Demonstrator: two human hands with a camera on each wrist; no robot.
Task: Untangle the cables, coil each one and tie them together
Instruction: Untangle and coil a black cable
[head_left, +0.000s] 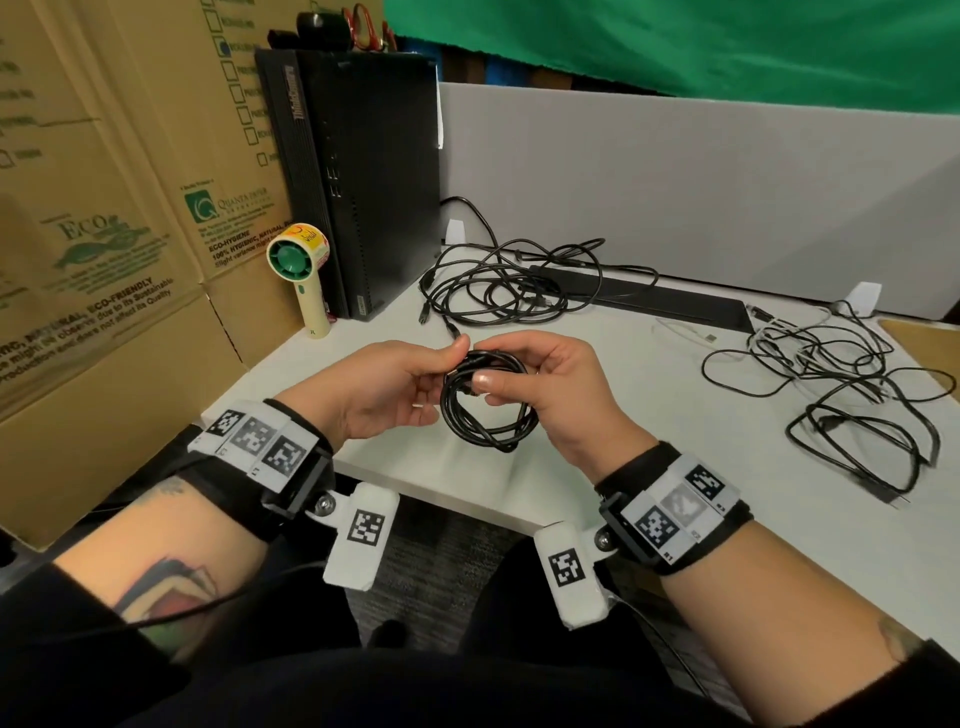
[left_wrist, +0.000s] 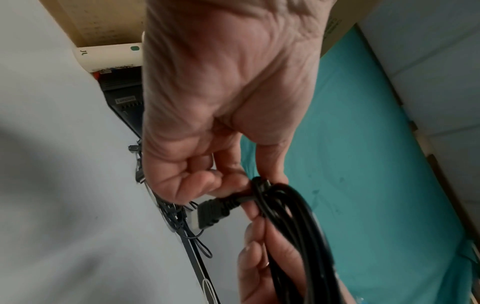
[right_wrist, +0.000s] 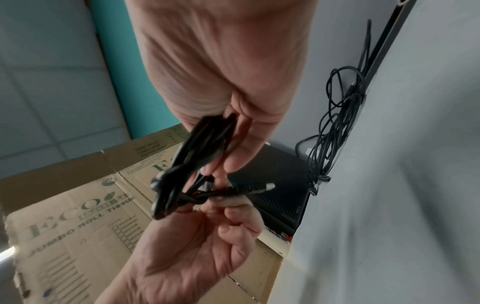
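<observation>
Right hand (right_wrist: 233, 86) enters from top, fingers curled round the black coiled cable (right_wrist: 192, 156), blurred. Left hand (right_wrist: 197, 246) comes from below, thumb and fingers pinching the cable's end just behind its plug (right_wrist: 255, 188), where the end wraps across the coil. Behind: printed cardboard boxes (right_wrist: 78, 216), black computer case (right_wrist: 275, 185), loose tangle of dark cables (right_wrist: 335, 127) on the pale tabletop (right_wrist: 402, 205), teal cloth (right_wrist: 116, 61) top left.

Head overhead; wrists close on coiled cable (head_left: 488, 400)
</observation>
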